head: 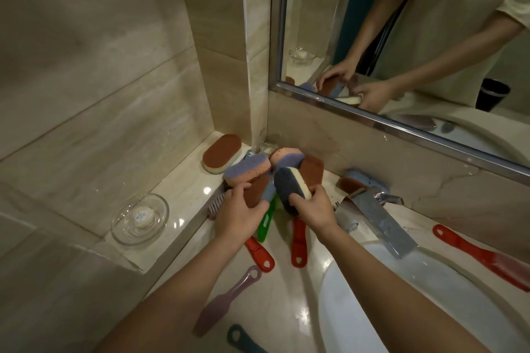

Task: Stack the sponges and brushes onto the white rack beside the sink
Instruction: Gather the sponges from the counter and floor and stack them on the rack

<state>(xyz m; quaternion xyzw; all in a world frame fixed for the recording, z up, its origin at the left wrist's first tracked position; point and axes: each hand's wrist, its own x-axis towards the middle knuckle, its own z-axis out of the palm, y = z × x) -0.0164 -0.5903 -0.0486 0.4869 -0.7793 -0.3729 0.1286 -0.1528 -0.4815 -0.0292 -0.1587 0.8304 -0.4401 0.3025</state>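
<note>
A pile of oval sponges (pixel 286 162) lies in the corner of the counter, behind my hands. My left hand (pixel 239 213) grips a brown and blue sponge (pixel 258 190) at the pile's front. My right hand (pixel 314 209) holds a dark grey and cream sponge (pixel 289 188) tilted on edge. One brown sponge (pixel 222 153) lies alone on the raised ledge. Under the hands lie a green brush (pixel 266 223), two red brushes (pixel 259 253) (pixel 298 242) and a white-bristled brush (pixel 215 203). No white rack shows in the head view.
A glass soap dish (pixel 140 219) stands on the ledge at left. A chrome faucet (pixel 375 218) overhangs the white sink (pixel 372 309). A pink brush (pixel 226 301), a teal handle (pixel 243 339), another red brush (pixel 481 255) and a blue sponge (pixel 355 179) lie around. A mirror (pixel 401 37) hangs above.
</note>
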